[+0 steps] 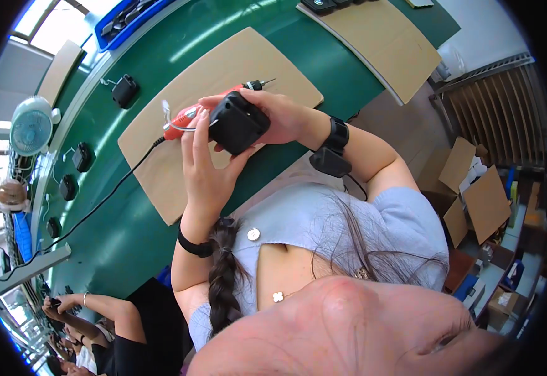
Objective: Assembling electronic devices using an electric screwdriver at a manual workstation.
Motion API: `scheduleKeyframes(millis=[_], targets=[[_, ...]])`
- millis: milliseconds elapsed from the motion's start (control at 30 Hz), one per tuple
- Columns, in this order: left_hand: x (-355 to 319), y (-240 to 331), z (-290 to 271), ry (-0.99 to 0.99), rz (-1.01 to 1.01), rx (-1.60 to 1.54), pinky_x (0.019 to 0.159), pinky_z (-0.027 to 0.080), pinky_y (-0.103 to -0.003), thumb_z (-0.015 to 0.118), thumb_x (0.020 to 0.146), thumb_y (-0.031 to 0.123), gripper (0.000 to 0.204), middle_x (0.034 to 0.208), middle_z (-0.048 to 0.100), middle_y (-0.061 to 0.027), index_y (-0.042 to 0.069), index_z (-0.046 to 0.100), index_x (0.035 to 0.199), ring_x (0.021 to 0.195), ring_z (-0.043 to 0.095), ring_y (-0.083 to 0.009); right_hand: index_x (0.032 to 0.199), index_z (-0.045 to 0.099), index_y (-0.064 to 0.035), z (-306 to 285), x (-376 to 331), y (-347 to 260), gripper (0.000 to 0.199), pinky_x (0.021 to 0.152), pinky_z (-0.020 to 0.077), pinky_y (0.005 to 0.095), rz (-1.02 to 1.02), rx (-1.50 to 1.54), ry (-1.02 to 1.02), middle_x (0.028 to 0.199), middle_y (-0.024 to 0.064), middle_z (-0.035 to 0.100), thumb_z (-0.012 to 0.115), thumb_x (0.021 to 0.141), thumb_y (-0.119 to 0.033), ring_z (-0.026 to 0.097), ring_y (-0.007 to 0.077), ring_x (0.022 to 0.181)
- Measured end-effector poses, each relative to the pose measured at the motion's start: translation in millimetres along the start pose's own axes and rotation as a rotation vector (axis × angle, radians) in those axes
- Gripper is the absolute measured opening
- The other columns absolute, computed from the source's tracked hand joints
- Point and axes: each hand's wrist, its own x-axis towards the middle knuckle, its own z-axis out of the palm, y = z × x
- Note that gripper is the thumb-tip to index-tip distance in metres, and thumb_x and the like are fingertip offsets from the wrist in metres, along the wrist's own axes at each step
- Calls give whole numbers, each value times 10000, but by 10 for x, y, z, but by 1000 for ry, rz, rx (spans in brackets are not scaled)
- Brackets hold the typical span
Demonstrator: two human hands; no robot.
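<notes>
Here's the black box (239, 125), up over the cardboard (167, 182), left hand (206, 164) and right hand (281, 118) clamped around its sides, likely for steadiness; red screwdriver (174, 130) just beyond, cardboard probably shielding the green table (123, 250).

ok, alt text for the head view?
A person's left hand and right hand hold a black rounded-square device with a thin cable. Just behind them, a red corded electric screwdriver shows against a tan cardboard sheet on a green worktable.
</notes>
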Motion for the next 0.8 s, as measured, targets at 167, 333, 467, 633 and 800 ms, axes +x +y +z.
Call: scheduleKeyframes(millis=[167, 333, 467, 633, 800], targets=[[135, 35, -36, -114, 103, 66, 1055, 444, -450, 816, 804, 159, 756, 1376, 537, -202, -6, 439, 1439, 1252, 537, -381, 1438, 480, 6, -153, -595, -798, 696, 951, 539, 409, -499, -1009, 445, 1298, 150, 624, 577, 971, -501, 653, 255, 1121], [10, -207, -196, -114, 45, 80, 1061, 442, -446, 759, 834, 104, 653, 1347, 570, -201, -2, 481, 1416, 1266, 537, -373, 1249, 612, 39, 73, -1356, -1580, 592, 771, 538, 429, -1152, -2198, 1486, 1014, 225, 669, 798, 804, -305, 667, 344, 877], [-88, -318, -406, -112, -91, 130, 1054, 450, -441, 740, 835, 74, 588, 1318, 594, -185, 19, 526, 1380, 1249, 557, -361, 1177, 646, 40, -335, -1765, -1999, 595, 831, 547, 459, -806, -2408, 2024, 1082, 267, 673, 790, 780, -380, 676, 396, 943], [-135, -326, -557, -84, -102, 183, 1043, 463, -432, 724, 841, 53, 498, 1288, 616, -168, 32, 585, 1320, 1225, 583, -348, 1070, 668, 37, -652, -1693, -1914, 567, 845, 555, 472, -364, -2345, 1580, 1065, 282, 684, 743, 788, -450, 678, 421, 953], [-117, -300, -693, -88, -48, 219, 1038, 464, -414, 713, 851, 40, 435, 1277, 626, -159, 31, 623, 1277, 1217, 595, -330, 1024, 680, 30, -1061, -1287, -1981, 578, 824, 563, 476, -91, -2309, 1641, 993, 263, 705, 723, 788, -496, 687, 421, 918]])
